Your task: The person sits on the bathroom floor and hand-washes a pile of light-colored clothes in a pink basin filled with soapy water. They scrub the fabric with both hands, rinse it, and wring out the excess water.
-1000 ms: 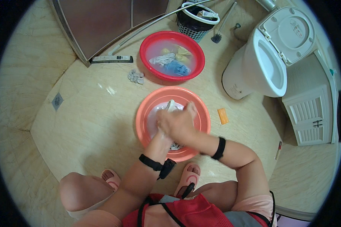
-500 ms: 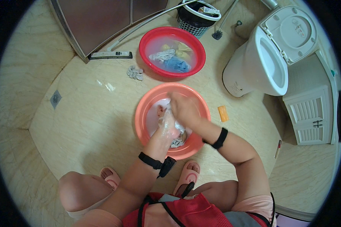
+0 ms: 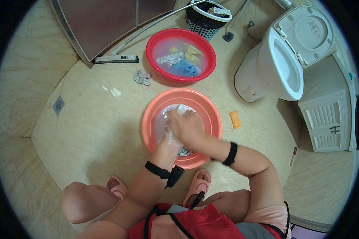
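Observation:
A peach-orange basin (image 3: 211,115) with cloudy soapy water stands on the floor before me. Both of my hands are together over it. My right hand (image 3: 187,126), slightly blurred, lies closed across my left hand (image 3: 170,132), which is wet with suds and mostly covered. A wet white cloth (image 3: 181,108) shows at the fingers of both hands. The exact grip on it is partly hidden. Under my wrists, a dark-and-white patterned cloth (image 3: 185,151) lies in the basin.
Beyond stands a red basin (image 3: 150,59) holding soaking white, yellow and blue clothes. A grey cloth (image 3: 142,77) and an orange soap bar (image 3: 235,120) lie on the floor. Around are a toilet (image 3: 253,75), white cabinet (image 3: 327,123), lined bin (image 3: 203,31) and squeegee mop (image 3: 116,58).
My right hand has moved down and slightly left, from the far side of the basin onto my left hand. More of the left hand and the cloth is covered now.

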Demonstrator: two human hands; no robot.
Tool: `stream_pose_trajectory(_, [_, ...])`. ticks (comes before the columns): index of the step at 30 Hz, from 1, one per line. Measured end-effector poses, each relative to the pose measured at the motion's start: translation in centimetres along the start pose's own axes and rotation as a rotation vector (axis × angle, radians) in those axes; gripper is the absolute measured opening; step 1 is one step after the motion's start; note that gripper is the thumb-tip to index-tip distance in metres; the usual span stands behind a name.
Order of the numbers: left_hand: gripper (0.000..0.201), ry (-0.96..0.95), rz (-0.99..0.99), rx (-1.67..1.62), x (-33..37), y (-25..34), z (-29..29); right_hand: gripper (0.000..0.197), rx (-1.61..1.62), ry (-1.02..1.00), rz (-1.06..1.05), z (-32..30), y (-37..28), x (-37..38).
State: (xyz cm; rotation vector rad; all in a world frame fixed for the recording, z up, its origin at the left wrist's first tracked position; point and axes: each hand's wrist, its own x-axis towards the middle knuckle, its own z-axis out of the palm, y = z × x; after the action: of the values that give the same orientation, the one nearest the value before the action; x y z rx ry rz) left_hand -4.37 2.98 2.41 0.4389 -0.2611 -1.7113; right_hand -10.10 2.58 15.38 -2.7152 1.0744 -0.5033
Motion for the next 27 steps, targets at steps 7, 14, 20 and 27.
stream_pose_trajectory(7, [0.037, 0.259, -0.187, -0.099, -0.3, 2.1, 4.2, 0.02, 0.079, 0.112, 0.266, 0.1, 6.1, 3.1])
stream_pose_trajectory(14, [0.043, 0.022, -0.171, -0.2, -1.5, 2.5, 3.5, 0.014, 0.068, -0.063, -0.105, -0.4, 0.2, -0.3])
stream_pose_trajectory(20, [0.037, 0.143, -0.222, -0.228, -1.5, 2.7, 5.1, 0.015, 0.013, 0.099, -0.012, -0.3, 0.5, 0.0])
stream_pose_trajectory(27, [0.037, 0.273, -0.232, -0.149, -0.2, 1.4, 4.9, 0.009, 0.119, 0.257, 0.24, 0.6, 5.7, 2.8])
